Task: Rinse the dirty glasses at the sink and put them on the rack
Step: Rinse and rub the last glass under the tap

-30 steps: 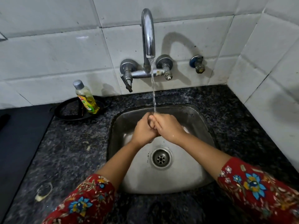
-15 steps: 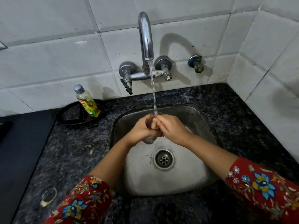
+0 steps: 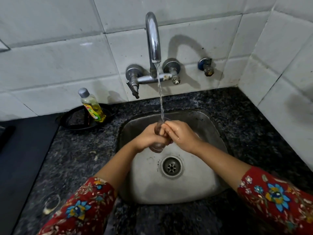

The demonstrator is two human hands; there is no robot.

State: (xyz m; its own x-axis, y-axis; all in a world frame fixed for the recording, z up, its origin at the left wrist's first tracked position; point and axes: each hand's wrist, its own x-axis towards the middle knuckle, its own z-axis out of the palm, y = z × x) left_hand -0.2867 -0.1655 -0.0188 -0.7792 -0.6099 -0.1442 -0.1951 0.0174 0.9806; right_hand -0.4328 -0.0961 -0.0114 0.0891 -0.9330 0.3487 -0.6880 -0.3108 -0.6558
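A clear glass (image 3: 157, 146) is held upright over the steel sink (image 3: 208, 182), under the running stream from the chrome tap (image 3: 153, 39). My left hand (image 3: 146, 139) grips the glass round its left side. My right hand (image 3: 182, 135) covers its right side with fingers curled over the rim. Most of the glass is hidden by both hands; only its base and part of the rim show. No rack is in view.
A bottle of yellow dish liquid (image 3: 92, 107) stands on a black dish (image 3: 74, 122) at the back left of the dark granite counter (image 3: 81, 158). A drain (image 3: 171, 167) lies below the hands. White tiled walls close off the back and right.
The glass has come lower in my hands, so its base now shows below them. The view has tilted slightly; both hands stay under the stream.
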